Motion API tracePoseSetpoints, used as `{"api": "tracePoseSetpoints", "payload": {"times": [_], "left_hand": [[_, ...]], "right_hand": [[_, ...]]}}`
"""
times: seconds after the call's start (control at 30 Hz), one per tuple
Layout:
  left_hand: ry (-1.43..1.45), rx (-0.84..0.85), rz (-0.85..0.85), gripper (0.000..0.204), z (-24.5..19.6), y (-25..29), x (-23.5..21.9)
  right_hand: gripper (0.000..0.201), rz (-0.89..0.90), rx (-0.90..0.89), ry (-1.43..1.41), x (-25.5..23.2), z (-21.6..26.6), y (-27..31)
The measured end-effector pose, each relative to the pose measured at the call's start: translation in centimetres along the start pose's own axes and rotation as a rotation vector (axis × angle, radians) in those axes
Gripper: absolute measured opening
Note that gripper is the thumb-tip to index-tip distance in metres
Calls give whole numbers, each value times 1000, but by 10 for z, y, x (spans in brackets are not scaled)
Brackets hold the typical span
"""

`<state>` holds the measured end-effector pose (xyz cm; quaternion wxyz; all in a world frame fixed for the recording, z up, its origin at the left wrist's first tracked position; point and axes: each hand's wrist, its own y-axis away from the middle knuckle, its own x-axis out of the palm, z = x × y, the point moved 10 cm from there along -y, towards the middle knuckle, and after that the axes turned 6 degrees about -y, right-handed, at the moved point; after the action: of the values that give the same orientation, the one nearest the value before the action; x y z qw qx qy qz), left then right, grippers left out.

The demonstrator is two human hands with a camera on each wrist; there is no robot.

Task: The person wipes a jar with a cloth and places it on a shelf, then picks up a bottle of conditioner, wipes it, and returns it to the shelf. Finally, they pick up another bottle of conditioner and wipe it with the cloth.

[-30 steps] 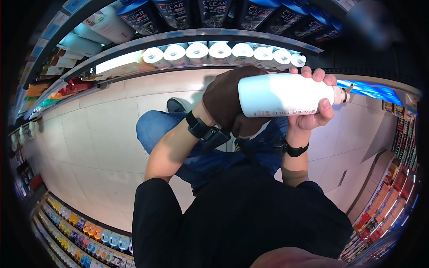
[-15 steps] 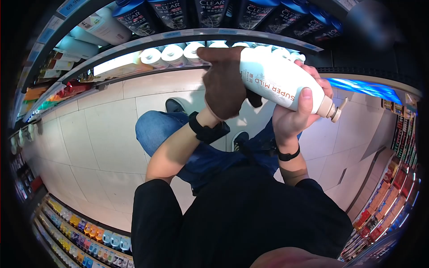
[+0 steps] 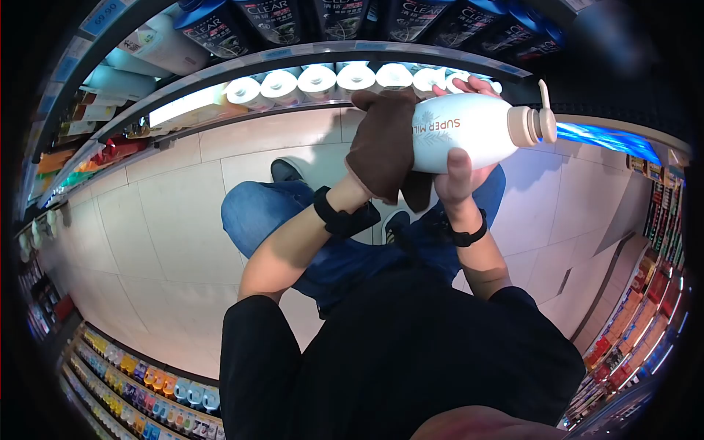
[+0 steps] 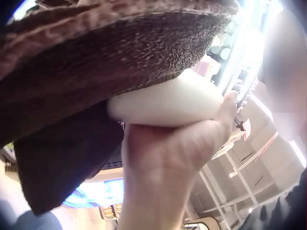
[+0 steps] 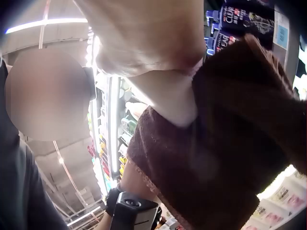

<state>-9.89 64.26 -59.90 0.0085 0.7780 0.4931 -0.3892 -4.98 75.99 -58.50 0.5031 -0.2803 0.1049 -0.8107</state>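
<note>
A white pump bottle printed SUPER MILD lies on its side in midair, its beige pump pointing right. My right hand grips its body, the thumb on the near side and the fingertips showing past the far side. A brown cloth covers most of my left hand and lies against the bottle's base. The left fingers are hidden under this cloth. In the left wrist view the cloth overlaps the bottle; in the right wrist view the cloth hangs beside the bottle.
Ahead, a shelf holds dark blue CLEAR bottles, with a row of white bottles on the lit level below. Pale floor tiles lie underneath. Stocked shelves stand behind on the left, others on the right.
The bottle has tilted, then come back near level, its label turning and its pump handle swinging upward. My left hand with the cloth has shifted from along the bottle's far side to its base.
</note>
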Motion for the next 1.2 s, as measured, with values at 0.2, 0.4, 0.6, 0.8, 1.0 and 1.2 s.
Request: {"api": "tracePoseSetpoints", "payload": {"times": [0.2,0.4,0.6,0.8,1.0,1.2], "left_hand": [[264,-213,-34,59,14,20,27],[182,-188,-125,75,13,31,17],[130,-74,-222,66,10,20,-16],[1008,-167,87,39,35,-10,4],[944,-53,148,28,3,-18,3],[53,259,33,35,-4,-20,-1]], "right_hand": [[105,-13,84,288,-8,-11,18],[100,137,266,336,10,-16,16],[87,286,377,469,19,-26,28],[71,400,662,409,15,-27,59],[61,365,730,218,12,-12,60],[58,268,731,228,8,-10,51]]}}
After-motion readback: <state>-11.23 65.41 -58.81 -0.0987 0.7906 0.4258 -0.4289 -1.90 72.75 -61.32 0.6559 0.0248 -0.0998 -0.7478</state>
